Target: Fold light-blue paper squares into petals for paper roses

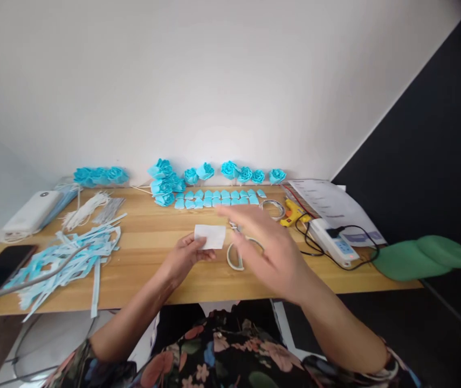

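Between its thumb and fingers, my left hand [184, 257] pinches a small white rectangular piece [214, 236] of paper or cloth above the table. My right hand [273, 245] is raised just to the right of that piece, somewhat blurred, with its fingers stretched out and nothing in them. Partly hidden behind it lies a pair of scissors [235, 264], its light-coloured handle loops showing on the wood. Cut blue petals [207, 202] are laid out in two rows farther back.
Blue handmade flowers [163, 186] stand along the wall. Blue and white strips [68, 264] are heaped at left, near a phone [1, 269] and a white power bank [32, 213]. At right are a tape roll [273, 209], a yellow glue gun [293, 213], a power strip [339, 248] with cords, and printed sheets [319, 202].
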Demonstrator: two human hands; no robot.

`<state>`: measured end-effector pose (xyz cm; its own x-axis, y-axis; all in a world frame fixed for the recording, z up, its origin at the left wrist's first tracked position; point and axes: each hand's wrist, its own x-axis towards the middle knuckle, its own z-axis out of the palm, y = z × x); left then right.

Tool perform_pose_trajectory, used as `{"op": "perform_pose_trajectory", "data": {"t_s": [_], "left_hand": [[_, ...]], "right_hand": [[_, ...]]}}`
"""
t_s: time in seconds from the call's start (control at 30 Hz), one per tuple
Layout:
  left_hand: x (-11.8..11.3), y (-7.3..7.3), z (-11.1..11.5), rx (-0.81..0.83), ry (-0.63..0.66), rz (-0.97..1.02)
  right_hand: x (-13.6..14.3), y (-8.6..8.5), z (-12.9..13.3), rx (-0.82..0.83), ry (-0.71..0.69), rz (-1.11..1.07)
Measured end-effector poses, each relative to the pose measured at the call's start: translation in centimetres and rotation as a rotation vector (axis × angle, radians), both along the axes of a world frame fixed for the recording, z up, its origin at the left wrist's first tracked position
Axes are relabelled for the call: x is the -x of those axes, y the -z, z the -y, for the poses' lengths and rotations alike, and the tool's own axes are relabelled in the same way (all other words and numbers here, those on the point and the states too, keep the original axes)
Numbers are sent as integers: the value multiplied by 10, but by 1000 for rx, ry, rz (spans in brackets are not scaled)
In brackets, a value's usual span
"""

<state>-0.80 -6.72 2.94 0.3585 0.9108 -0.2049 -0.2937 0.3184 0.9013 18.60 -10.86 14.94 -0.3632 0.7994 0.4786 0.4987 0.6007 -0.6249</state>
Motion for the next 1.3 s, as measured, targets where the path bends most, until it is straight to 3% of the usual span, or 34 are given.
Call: {"op": "perform_pose_trajectory", "data": {"t_s": [0.1,0.17,0.27,0.43,0.5,0.6,0.73,0.87,1.3], "left_hand": [[0,0,-1,-9,-48,16],[-4,0,0,-35,-48,-7],[-11,0,2,-113,7,-87],[-1,7,-14,-322,138,-338],[17,14,-30,-417,60,-539],[49,27,-57,-595,-174,-983],[78,40,-83,-754,-156,-1259],[84,45,-93,-792,-76,-1391],[81,38,-100,-762,-78,-1487]], "right_hand": [[-11,48,-29,164,98,-158],[-14,82,-38,378,36,-255],[-13,110,-37,551,-9,-390],[-24,121,-22,570,88,-490],[-36,129,-12,569,108,-499],[-52,147,5,542,157,-446],[-55,167,25,544,258,-446],[-51,174,31,579,251,-409],[-52,179,28,595,189,-282]]}}
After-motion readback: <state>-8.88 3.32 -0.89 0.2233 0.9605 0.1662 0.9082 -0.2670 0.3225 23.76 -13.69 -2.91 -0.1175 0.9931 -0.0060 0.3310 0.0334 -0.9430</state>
